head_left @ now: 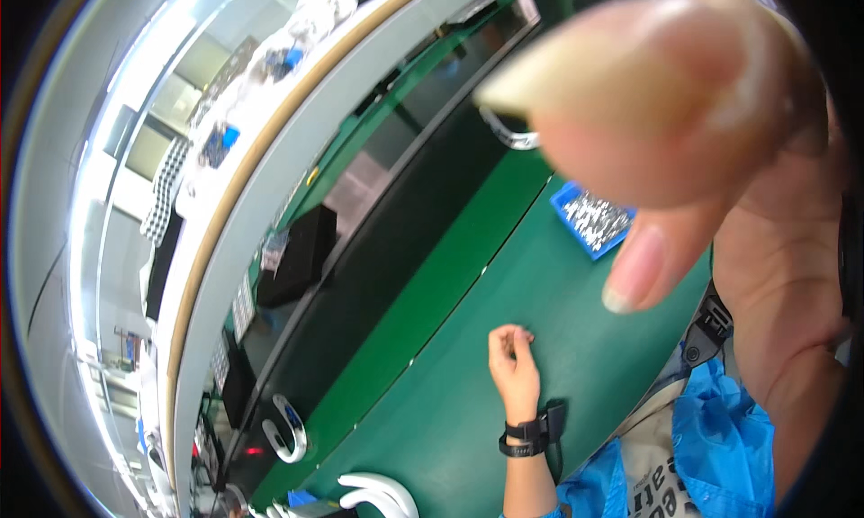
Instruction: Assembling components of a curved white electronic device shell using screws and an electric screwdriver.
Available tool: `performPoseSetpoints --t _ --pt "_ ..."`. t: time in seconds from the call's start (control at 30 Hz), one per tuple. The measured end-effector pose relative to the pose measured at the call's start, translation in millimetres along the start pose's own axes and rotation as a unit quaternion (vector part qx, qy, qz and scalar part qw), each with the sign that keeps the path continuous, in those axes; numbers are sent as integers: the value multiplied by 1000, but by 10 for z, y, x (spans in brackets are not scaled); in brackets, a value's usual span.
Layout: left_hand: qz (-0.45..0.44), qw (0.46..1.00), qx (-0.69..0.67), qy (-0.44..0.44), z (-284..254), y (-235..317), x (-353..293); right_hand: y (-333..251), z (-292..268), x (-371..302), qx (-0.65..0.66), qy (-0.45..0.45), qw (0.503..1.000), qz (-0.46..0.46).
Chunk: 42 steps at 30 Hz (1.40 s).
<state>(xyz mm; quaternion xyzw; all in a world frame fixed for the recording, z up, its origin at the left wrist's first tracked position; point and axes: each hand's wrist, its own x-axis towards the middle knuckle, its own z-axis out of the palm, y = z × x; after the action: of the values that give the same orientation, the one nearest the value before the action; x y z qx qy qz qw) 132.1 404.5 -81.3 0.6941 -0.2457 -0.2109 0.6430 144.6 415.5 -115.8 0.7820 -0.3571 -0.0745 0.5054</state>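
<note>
My left hand (515,365) rests over the green tabletop (459,374), its fingers curled in. A tiny dark bit shows at its fingertips, too small to name. Black bands (531,435) circle that wrist. Raised very close to the camera, my right hand (702,149) fills the upper right, blurred. Two of its fingertips stand apart, and nothing shows between them. Partly behind this hand, a blue tray (573,232) with many small silvery pieces sits on the table.
A dark strip (387,302) runs along the table's far side, with a black box (301,257) beyond it. White curved parts (382,495) lie at the bottom; a white ring-shaped device (286,430) stands left of them. Farther off is a long wood-edged bench (236,187) with bags.
</note>
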Motion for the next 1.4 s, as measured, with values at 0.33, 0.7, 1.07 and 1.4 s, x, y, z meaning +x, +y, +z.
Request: performPoseSetpoints --t 0.33,0.7,1.07,1.4 --pt "33 997 -48 -43 66 -216 28 42 498 77 224 56 963 137" --pt "24 1000 10 -1 -444 -173 139 384 744 -295 474 125 869 -59" --pt "22 1000 -7 1 -390 -219 104 1791 976 -210 718 51 690 -78" --pt "28 999 29 -20 -295 -68 94 2995 1035 128 889 9 443 -114"
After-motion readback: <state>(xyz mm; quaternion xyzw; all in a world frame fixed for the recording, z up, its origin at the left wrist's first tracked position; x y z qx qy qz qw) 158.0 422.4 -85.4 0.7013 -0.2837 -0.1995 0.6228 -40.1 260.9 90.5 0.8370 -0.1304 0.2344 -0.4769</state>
